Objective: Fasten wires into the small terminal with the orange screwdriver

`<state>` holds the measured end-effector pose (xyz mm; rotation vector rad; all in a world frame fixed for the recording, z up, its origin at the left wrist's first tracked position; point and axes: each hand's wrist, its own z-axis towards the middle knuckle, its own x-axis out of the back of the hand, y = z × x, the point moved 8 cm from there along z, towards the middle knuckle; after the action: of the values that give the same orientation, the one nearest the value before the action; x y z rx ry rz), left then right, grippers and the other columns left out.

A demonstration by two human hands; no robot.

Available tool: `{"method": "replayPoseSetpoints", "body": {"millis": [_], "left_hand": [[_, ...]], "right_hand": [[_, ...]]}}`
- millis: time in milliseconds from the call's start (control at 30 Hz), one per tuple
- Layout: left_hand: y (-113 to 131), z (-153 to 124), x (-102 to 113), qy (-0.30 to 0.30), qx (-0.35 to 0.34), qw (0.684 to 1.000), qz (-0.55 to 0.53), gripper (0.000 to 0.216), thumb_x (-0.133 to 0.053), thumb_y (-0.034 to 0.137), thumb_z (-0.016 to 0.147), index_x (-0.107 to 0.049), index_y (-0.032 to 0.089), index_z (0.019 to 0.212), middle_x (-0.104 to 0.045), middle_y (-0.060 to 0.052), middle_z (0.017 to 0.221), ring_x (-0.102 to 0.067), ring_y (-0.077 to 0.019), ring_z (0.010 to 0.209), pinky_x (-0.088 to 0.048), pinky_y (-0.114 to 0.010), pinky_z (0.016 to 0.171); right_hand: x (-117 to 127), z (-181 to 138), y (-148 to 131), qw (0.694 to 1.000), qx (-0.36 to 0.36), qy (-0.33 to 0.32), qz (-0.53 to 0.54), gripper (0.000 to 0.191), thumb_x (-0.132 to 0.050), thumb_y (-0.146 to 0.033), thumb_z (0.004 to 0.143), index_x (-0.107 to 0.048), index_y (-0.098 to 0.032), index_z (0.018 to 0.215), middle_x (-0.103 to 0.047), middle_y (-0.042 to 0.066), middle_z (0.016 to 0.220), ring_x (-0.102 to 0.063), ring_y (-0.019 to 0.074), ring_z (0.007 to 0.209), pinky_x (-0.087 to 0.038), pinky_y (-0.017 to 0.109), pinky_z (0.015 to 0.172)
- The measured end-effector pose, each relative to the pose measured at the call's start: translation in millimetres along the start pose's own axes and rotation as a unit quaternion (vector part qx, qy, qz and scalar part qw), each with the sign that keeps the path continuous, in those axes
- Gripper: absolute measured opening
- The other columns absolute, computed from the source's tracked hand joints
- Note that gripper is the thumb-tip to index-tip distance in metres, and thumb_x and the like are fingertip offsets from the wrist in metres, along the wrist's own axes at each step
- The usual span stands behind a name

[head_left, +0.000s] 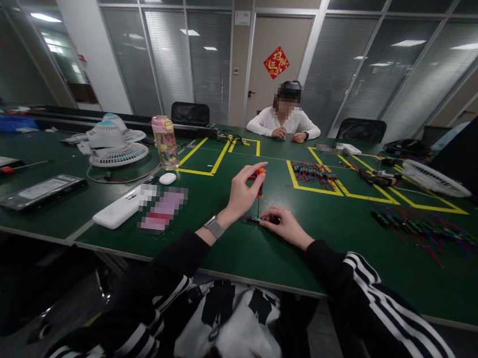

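My left hand (242, 190) pinches the orange handle of a small screwdriver (260, 190) that stands upright, its tip down on a small part (255, 219) lying on the green table (224, 240). My right hand (285, 225) lies on the table with its fingers pressed on that part, holding it in place. A grey watch sits on my left wrist. Both sleeves are black with white stripes.
To the left lie a white power bank (116, 210), a white mouse (167, 178), a pink bottle (165, 143), desk fans (117, 143) and a phone (41, 191). Bundles of coloured wires (313, 173) fill yellow-taped squares ahead and at right. Another person (284, 121) sits across the table.
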<state>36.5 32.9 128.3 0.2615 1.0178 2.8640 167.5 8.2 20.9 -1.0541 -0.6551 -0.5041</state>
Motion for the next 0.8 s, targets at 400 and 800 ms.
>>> {"method": "replayPoseSetpoints", "body": {"millis": [400,800], "left_hand": [[-3,0,0,0.002,0.004,1.000,-0.004,0.028,-0.050,0.026,0.094,-0.061,0.021,0.119,-0.064,-0.005,0.101,-0.063,-0.0129,0.085,-0.051,-0.024,0.077],[-8,0,-2,-0.003,0.027,0.999,-0.026,0.030,-0.046,0.027,0.096,-0.059,0.022,0.122,-0.065,-0.007,0.107,-0.064,-0.0131,0.085,-0.052,-0.025,0.075]], "right_hand": [[-1,0,1,1.000,0.003,-0.004,0.005,0.017,-0.066,-0.030,0.080,-0.073,-0.018,0.089,-0.061,0.003,0.079,-0.056,0.0150,0.070,-0.045,0.028,0.067],[0,0,-1,1.000,0.001,-0.005,0.001,0.016,-0.066,-0.031,0.081,-0.073,-0.018,0.088,-0.061,0.003,0.077,-0.055,0.0145,0.069,-0.043,0.027,0.064]]}}
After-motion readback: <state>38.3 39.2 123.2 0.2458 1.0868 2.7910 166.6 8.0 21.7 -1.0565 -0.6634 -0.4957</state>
